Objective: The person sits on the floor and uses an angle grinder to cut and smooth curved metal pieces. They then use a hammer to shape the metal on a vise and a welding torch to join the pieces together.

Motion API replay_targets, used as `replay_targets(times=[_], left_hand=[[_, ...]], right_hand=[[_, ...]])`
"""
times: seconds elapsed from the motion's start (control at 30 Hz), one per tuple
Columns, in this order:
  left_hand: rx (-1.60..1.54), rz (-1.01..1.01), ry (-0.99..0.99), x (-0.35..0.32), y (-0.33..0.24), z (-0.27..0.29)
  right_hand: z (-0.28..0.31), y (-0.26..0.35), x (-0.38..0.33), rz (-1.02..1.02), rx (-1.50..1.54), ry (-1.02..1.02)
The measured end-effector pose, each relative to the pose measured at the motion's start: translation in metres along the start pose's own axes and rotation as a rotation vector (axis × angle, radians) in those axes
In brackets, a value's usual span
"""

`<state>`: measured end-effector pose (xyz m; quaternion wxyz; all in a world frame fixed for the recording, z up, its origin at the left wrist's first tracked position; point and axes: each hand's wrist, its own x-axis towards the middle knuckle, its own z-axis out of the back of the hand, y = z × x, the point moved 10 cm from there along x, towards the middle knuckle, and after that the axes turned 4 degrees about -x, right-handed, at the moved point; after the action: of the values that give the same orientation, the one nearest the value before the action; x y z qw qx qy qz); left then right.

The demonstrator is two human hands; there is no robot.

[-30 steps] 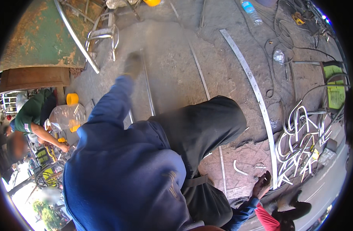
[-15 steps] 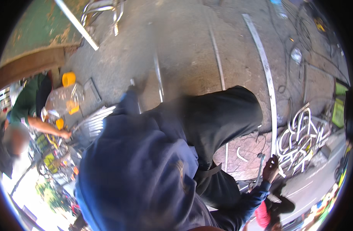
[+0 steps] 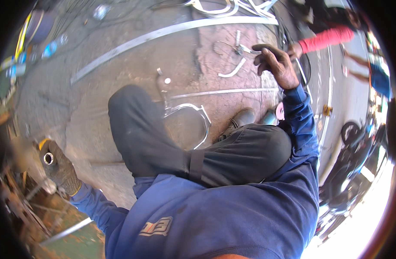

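A worker's gloved left hand is closed around one short metal tube, held out at the left. The bare right hand hangs half-open and empty above two curved metal offcuts on the pavement. One long flat strip crosses the ground. Half a second earlier, the left arm reached toward straight rods; the right hand was low.

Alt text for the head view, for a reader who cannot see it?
Seen from above, a person in a blue sweatshirt grips a short metal tube in the gloved left hand; the bare right hand hovers open above curved metal strips on concrete.
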<state>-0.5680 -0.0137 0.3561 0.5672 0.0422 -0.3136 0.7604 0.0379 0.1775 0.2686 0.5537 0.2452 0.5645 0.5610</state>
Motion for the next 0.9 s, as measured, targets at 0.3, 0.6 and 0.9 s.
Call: replay_targets(times=[0.3,0.6,0.9], left_hand=[[-1.058,-0.896,0.665,-0.008,-0.45,-0.189],[-0.619,-0.741,0.914,-0.205,-0.495,-0.397],[0.283,-1.217,0.583,-0.268,-0.501,-0.586]], right_hand=[[0.024,-0.03,-0.048,0.022,0.72,-0.031],[0.094,-0.284,-0.204,-0.429,0.921,-0.792],[0.035,-0.352,-0.258,-0.487,0.77,-1.004]])
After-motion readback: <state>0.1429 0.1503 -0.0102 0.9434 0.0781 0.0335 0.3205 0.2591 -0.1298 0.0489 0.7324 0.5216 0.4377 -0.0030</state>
